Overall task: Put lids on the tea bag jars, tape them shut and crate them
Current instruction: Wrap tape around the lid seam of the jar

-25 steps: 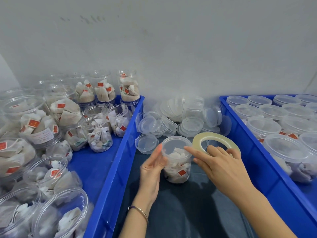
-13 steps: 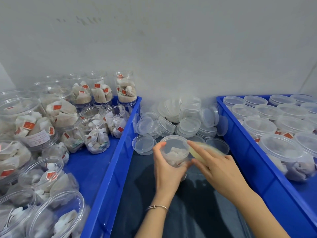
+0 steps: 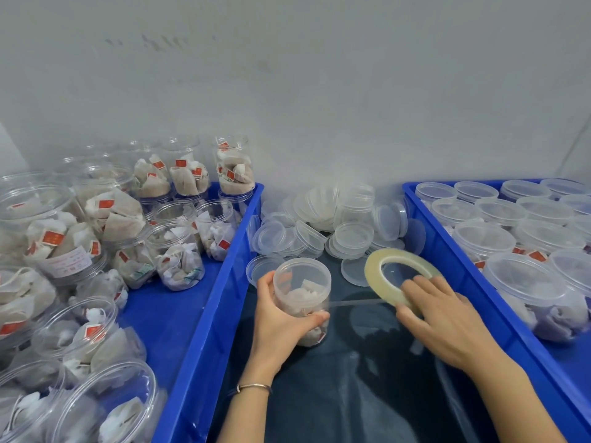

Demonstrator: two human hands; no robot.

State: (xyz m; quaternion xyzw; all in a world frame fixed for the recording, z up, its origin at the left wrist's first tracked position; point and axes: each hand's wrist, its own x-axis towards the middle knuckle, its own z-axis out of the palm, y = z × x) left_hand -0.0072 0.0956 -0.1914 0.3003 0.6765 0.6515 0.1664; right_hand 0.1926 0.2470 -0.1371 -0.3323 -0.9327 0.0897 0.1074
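Observation:
My left hand grips a clear lidded jar of tea bags over the dark cloth between the two crates. My right hand holds a roll of clear tape to the jar's right, fingers through its hole. A stretched strip of tape runs from the roll to the jar's side, where my left thumb presses it.
A blue crate on the left holds several open jars of tea bags. A blue crate on the right holds several lidded jars. A heap of loose clear lids lies by the wall behind the jar.
My left hand went from touching the jar's side to gripping it. My right hand drew the roll away to the right, pulling out a strip of tape.

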